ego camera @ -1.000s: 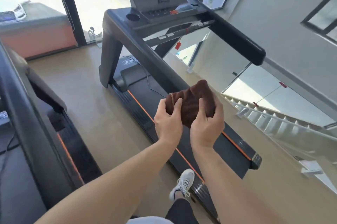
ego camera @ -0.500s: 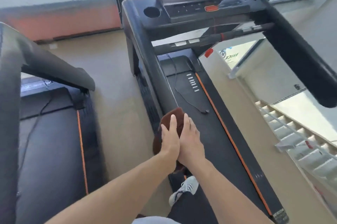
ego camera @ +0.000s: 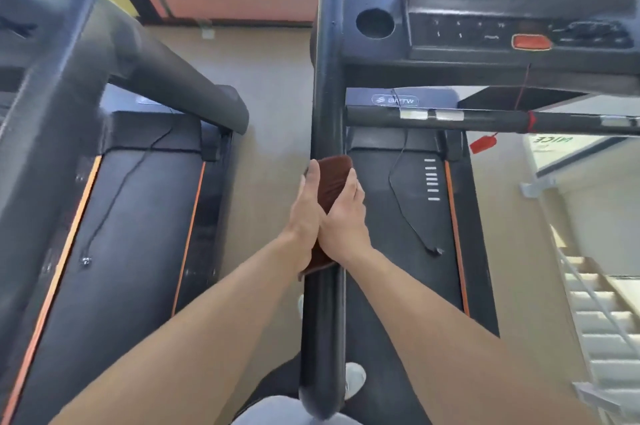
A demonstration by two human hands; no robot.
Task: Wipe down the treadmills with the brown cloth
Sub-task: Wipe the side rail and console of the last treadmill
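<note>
Fig.: head view, two treadmills side by side. L to R: left treadmill [ego camera: 138, 216], w/ black belt, orange side stripes and a thin cord lying across the deck; strip of tan floor [ego camera: 263, 154]; right treadmill [ego camera: 398, 216], whose left handrail [ego camera: 327, 85] runs from the console toward the viewer; console w/ round cup holder [ego camera: 375, 23] and orange stop button [ego camera: 531, 42]; red safety clip [ego camera: 482, 144] hanging on a cord; stairs [ego camera: 599, 313] at far right.

Step in hand (judged): wiping the handrail of the right treadmill, approx. mid-length. Cloth [ego camera: 334, 178] is draped over the top of the rail and wraps down both sides. Left hand [ego camera: 306, 216] presses it on the rail's left flank, fingers fairly straight, pointing fwd. Right hand [ego camera: 346, 216] presses it on the right flank, fingers curved around the cloth-covered rail. Both grips thus clamp the cloth to the rail between them; neither is released.

Next move (judged): slide both hands along the rail w/ steady squeeze, keeping the cloth from bunching or slipping off; console, crossbar and left treadmill appear not yet done.

Cloth: brown, soft terry-like nap, folded into a narrow pad; one end shows ahead of the fingertips, the other hangs just behind the wrists.
</note>
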